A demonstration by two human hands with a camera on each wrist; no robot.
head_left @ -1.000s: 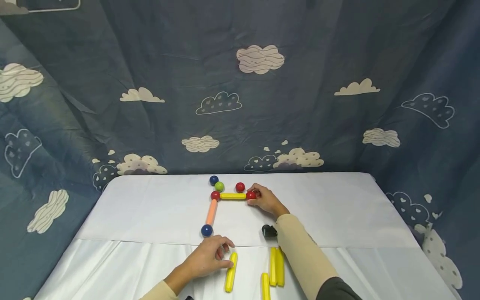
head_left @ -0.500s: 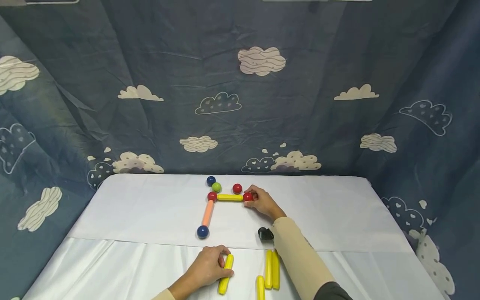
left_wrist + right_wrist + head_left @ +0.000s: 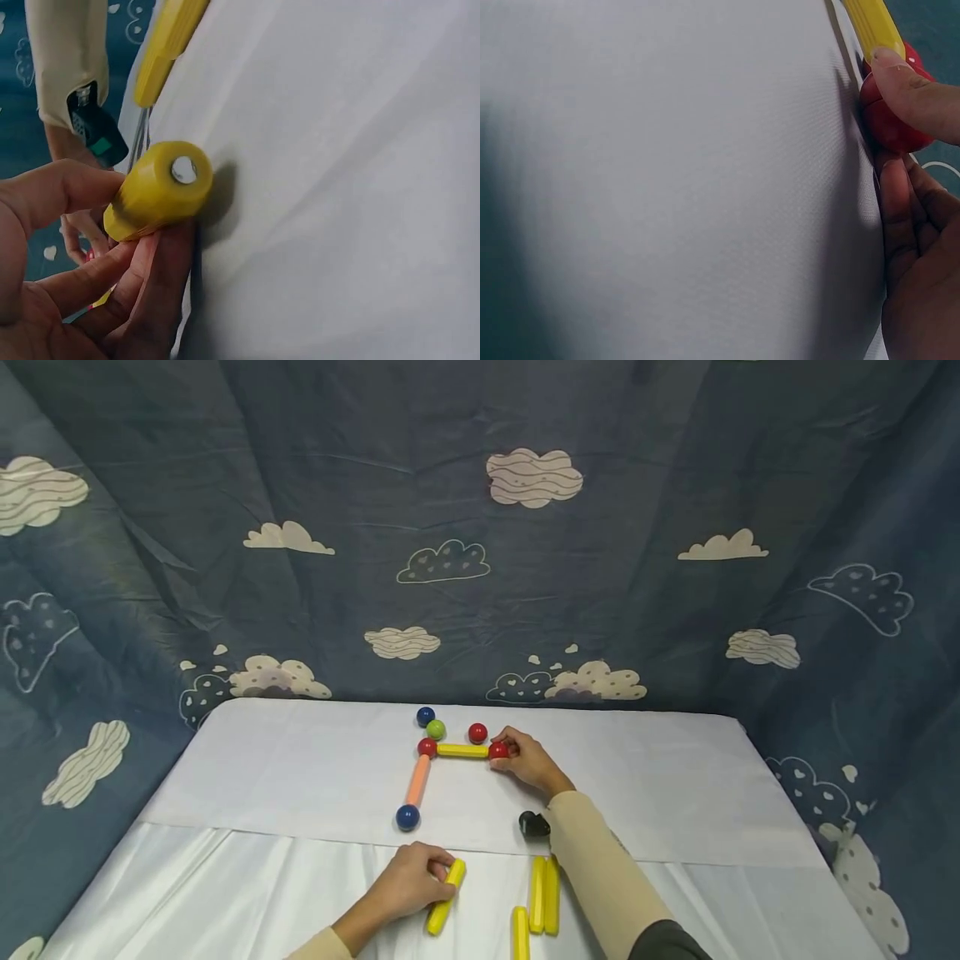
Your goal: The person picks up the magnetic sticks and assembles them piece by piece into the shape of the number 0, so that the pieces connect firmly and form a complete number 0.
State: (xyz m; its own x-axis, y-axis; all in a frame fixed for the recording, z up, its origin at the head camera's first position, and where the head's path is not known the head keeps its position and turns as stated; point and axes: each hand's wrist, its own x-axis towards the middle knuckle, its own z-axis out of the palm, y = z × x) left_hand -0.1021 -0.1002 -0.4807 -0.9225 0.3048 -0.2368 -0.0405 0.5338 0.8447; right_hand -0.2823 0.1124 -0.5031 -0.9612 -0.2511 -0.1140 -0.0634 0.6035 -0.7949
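Between thumb and fingers my left hand (image 3: 411,880) pinches a yellow rod (image 3: 446,897) near the front of the table; its end shows a round silver spot (image 3: 184,169) in the left wrist view. My right hand (image 3: 531,763) grips a red ball (image 3: 498,751) at the right end of another yellow rod (image 3: 462,750). That rod's left end meets a second red ball (image 3: 427,747). From there a salmon-coloured rod (image 3: 418,780) runs toward me to a dark blue ball (image 3: 407,817). In the right wrist view, my thumb lies on the gripped red ball (image 3: 895,124).
Behind the joined pieces lie a loose red ball (image 3: 477,733), a green ball (image 3: 436,729) and another blue ball (image 3: 425,717). Several yellow rods (image 3: 537,895) lie beside the right sleeve. A cloud-patterned cloth (image 3: 600,610) hangs behind the white table (image 3: 660,793).
My left fingers have closed on the yellow rod, which was lying by the thumb, and it has tilted and shifted slightly left. The right hand keeps its hold on the red ball.
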